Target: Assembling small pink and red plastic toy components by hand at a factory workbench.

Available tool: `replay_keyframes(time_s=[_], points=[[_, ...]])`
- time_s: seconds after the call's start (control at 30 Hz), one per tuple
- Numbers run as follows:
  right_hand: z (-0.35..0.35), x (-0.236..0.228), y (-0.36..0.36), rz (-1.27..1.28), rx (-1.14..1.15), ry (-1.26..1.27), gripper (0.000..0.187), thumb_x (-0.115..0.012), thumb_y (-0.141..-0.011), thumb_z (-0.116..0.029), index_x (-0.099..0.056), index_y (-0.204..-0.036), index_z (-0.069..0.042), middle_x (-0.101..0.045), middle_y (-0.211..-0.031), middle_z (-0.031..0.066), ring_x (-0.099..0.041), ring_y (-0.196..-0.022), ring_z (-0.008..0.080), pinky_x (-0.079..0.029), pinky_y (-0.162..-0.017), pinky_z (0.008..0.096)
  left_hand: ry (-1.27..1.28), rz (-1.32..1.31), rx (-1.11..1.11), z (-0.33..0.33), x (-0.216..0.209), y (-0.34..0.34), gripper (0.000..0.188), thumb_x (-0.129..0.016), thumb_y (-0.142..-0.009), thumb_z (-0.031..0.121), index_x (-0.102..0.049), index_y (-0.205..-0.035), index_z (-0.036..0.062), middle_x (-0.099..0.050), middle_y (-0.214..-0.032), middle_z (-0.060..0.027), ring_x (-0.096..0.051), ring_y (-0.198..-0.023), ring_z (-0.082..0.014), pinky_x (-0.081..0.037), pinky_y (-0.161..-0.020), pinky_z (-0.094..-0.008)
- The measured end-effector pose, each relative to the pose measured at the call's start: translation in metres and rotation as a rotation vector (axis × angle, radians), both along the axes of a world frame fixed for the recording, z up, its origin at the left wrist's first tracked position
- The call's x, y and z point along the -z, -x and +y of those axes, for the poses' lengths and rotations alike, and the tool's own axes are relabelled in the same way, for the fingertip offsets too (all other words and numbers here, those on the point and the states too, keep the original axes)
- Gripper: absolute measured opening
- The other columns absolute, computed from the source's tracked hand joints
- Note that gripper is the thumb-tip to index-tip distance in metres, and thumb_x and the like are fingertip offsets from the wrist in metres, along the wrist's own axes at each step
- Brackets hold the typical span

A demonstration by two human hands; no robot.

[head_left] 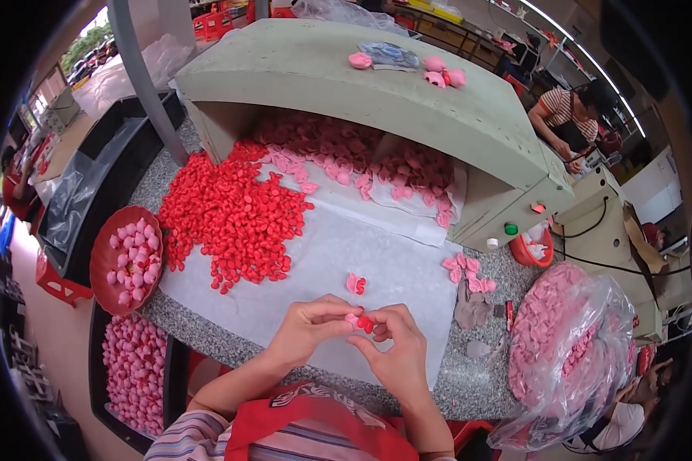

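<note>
Over the white sheet (331, 261) my two hands meet, fingertips close together. My left hand (307, 330) is closed in a pinch on a small pink rubbery piece (351, 321). Between the fingers of my right hand (398, 349) is a small glossy red piece (367, 326), touching or nearly touching the pink one. Fingers partly cover both pieces, so how they join cannot be made out. Just beyond my fingertips lies a pink-and-red piece (354, 283). A large heap of small red pieces (238, 207) spreads across the sheet to the left.
A grey-green metal housing (346, 69) arches over piled pink and red pieces (338, 146). At left are a red bowl (100, 257) and black bin (174, 376) of pink rounded pieces. Rightward lie loose pink pieces (469, 269), a small red tub (527, 252) and a plastic bag (584, 346).
</note>
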State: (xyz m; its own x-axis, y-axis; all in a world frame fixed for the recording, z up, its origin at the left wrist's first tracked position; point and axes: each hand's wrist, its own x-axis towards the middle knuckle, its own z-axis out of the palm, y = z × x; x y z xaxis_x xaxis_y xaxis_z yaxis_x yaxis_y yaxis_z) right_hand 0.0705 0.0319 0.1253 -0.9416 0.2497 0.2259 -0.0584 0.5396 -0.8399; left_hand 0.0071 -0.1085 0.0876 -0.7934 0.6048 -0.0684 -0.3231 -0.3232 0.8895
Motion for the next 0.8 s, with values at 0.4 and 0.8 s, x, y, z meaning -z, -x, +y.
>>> replay_keyframes(time_s=[0.4, 0.8], points=[[0.001, 0.014, 0.004, 0.102, -0.038, -0.288, 0.020, -0.073, -0.065, -0.011, -0.058, -0.075, -0.003, -0.056, -0.071, 0.0046, -0.056, -0.056, 0.0131, -0.046, -0.050, 0.0246, 0.016, 0.041, -0.089, 0.001, 0.008, -0.010, 0.019, -0.057, -0.076, -0.007, -0.061, -0.094, -0.0055, -0.056, -0.093, -0.0126, -0.056, -0.086, -0.0198, -0.051, -0.075, -0.0316], [0.009, 0.024, 0.013, -0.038, -0.055, -0.118, 0.026, -0.074, -0.064, -0.015, -0.059, -0.081, -0.002, -0.056, -0.075, 0.0058, -0.057, -0.063, 0.0145, -0.048, -0.056, 0.0260, 0.007, -0.369, -0.012, 0.004, 0.015, 0.004, 0.019, -0.060, -0.077, -0.003, -0.062, -0.096, -0.0010, -0.061, -0.089, -0.0082, -0.058, -0.086, -0.0171, -0.049, -0.077, -0.0292]])
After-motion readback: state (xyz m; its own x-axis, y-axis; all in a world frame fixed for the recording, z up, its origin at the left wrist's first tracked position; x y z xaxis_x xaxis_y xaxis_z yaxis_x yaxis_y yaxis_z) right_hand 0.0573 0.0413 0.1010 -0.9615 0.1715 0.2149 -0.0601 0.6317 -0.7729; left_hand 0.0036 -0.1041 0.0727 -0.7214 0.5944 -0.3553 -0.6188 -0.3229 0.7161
